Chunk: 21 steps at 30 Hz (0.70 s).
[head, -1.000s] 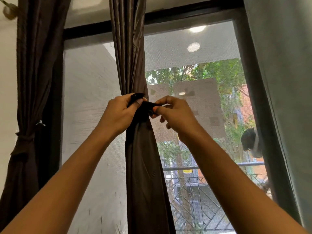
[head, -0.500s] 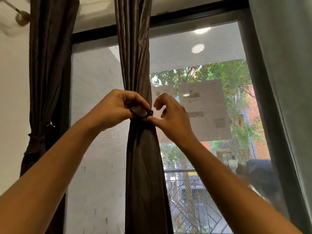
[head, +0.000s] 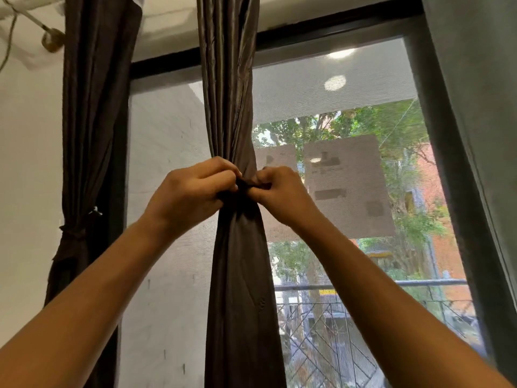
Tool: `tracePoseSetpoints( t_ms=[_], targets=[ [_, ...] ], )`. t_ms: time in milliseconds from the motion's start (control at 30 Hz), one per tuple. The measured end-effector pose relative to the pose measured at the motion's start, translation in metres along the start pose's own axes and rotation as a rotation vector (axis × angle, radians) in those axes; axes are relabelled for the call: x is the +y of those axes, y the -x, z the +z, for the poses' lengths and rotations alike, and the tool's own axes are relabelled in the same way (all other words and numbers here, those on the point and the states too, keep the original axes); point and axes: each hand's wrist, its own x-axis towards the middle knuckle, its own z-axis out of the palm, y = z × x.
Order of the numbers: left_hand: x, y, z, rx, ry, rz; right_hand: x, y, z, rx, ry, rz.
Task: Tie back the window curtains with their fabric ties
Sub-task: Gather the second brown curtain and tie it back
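At the far left, the dark brown pleated curtain beside the wall (head: 92, 135) hangs gathered, its fabric tie (head: 73, 233) already cinched round it, so that one looks done. In the middle of the window, the second dark brown satin curtain (head: 237, 275) is bunched where the left hand (head: 193, 191) and right hand (head: 279, 189) meet, both clenched on the dark fabric tie (head: 242, 185) between their fingertips. The knot seems unfinished; tightening remains.

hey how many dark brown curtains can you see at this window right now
2. One curtain hangs at the left edge of the window, already tied. The other hangs mid-window, both hands at its tie. More may lie outside the view.
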Motion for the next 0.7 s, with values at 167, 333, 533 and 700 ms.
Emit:
tracePoseSetpoints(
  t_ms=[167, 333, 533, 700],
  targets=[
    [-0.002, 0.014, 0.008, 0.103, -0.012, -0.024, -0.005, 0.000, -0.021, -0.369, -0.643, 0.394],
    [0.002, 0.013, 0.019, 0.247, -0.066, -0.086, -0.011, -0.001, -0.013, -0.180, -0.757, 0.470],
    [-0.007, 0.016, 0.025, 0.290, -0.244, -0.209, -0.008, -0.002, -0.001, 0.266, 0.035, -0.120],
    [-0.003, 0.018, 0.031, 0.282, -0.161, -0.181, -0.003, -0.023, 0.003, 0.410, 0.597, -0.181]
  ],
)
